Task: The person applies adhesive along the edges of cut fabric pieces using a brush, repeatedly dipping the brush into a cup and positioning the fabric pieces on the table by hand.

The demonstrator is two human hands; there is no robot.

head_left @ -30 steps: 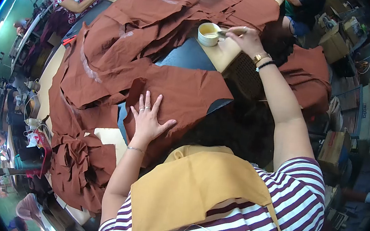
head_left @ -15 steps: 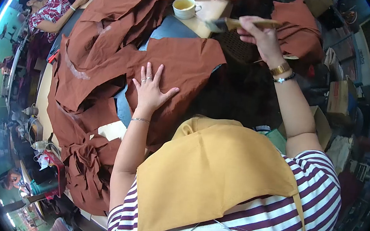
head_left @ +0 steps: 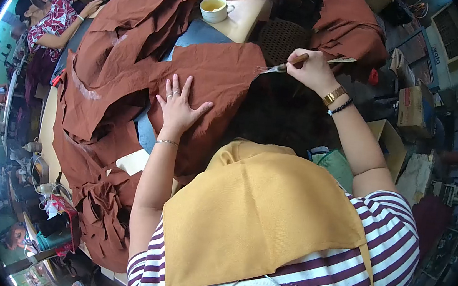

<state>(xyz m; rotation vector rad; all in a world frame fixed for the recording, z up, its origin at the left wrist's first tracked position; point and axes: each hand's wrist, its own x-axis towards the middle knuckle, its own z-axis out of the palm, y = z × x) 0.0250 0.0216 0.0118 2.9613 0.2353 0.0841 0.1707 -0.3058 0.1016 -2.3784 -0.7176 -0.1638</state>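
Observation:
My left hand [head_left: 179, 107] lies flat with fingers spread on a rust-brown cloth piece [head_left: 220, 69], pressing it against the table. My right hand [head_left: 313, 72] grips a brush [head_left: 273, 70] by its handle. The bristles touch the cloth along its right edge, where a thin pale wet streak shows. Under the cloth, a blue-grey sheet [head_left: 198, 35] peeks out at the top and left. A white cup [head_left: 214, 14] with yellowish contents stands on the table beyond the cloth.
More rust-brown cloth [head_left: 123, 37] is heaped on the left, and another bundle [head_left: 350, 27] lies at upper right. A dark woven stool seat [head_left: 284, 40] is near the table corner. Cardboard boxes [head_left: 415, 111] stand at right. Another person [head_left: 58, 19] works at far left.
My right hand has come down and left, bringing the brush from the air onto the cloth's edge. My left hand keeps its place on the cloth. The whole view has shifted slightly.

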